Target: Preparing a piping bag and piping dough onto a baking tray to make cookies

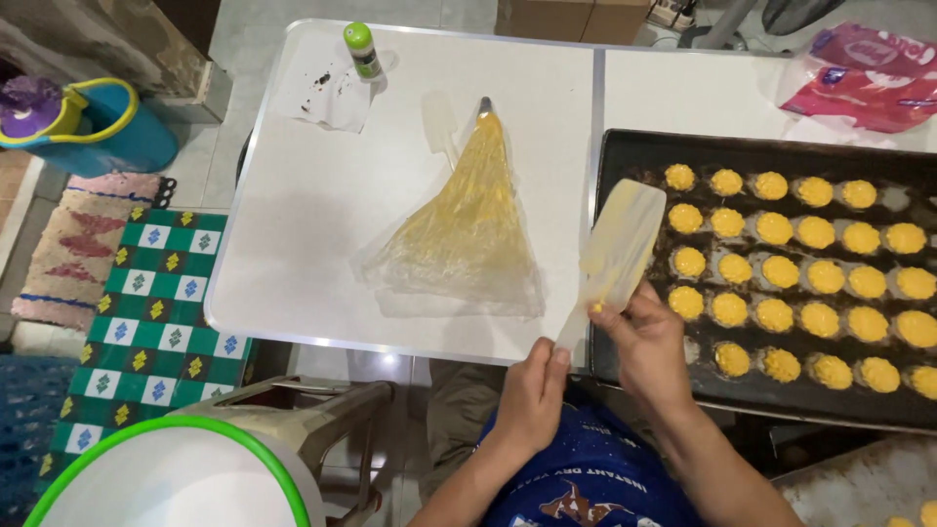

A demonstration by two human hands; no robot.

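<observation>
My left hand (535, 392) grips the handle end of a translucent silicone spatula (625, 239) smeared with yellow dough. At the base of the blade, the fingers of my right hand (642, 342) pinch and wipe the spatula. The blade hangs over the left edge of a dark baking tray (625, 156) filled with several rows of small yellow dough mounds (776, 229). An almost flat clear piping bag (468, 229) with a metal tip lies on the white table (293, 263), left of the spatula.
A second translucent spatula (441, 125) lies beside the piping bag's tip. At the table's far edge are a green-capped bottle (362, 49) and a stained paper (322, 93). A pink plastic package (859, 78) sits far right. A green-rimmed white tub (166, 473) stands near left.
</observation>
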